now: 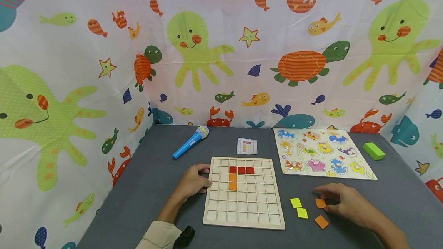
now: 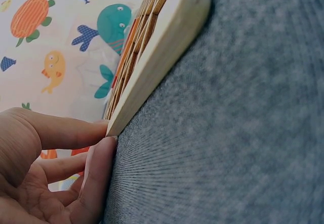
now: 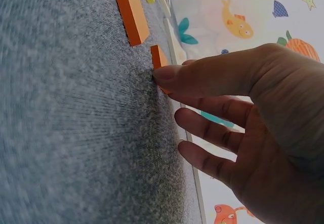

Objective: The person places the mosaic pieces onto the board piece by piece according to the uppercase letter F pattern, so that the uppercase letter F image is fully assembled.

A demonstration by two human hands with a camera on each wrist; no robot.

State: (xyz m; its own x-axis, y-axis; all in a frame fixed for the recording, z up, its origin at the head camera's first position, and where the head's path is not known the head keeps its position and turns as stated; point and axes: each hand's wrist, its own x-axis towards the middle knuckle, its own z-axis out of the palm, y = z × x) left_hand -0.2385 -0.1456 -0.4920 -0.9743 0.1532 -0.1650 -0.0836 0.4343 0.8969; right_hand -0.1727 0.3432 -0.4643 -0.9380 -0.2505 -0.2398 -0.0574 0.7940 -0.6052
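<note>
My left hand (image 1: 194, 181) holds the left edge of a pale wooden grid board (image 1: 243, 216), thumb and finger right at its rim in the left wrist view. Three red tiles (image 1: 241, 170) make a row on the board, with two orange tiles (image 1: 233, 181) in a column under the leftmost. Right of the board, my right hand (image 1: 346, 202) pinches an orange square tile (image 1: 320, 203) low over the cloth. In the right wrist view its thumb (image 3: 169, 73) covers part of that tile; the other fingers spread behind. A second orange tile (image 1: 321, 222) lies just nearer.
Two yellow tiles (image 1: 302, 213) lie between board and right hand. Behind the board are a pattern card (image 1: 247, 146) and a blue toy microphone (image 1: 188, 145). A sea-animal puzzle board (image 1: 325, 156) and a green block (image 1: 373, 151) sit at the back right.
</note>
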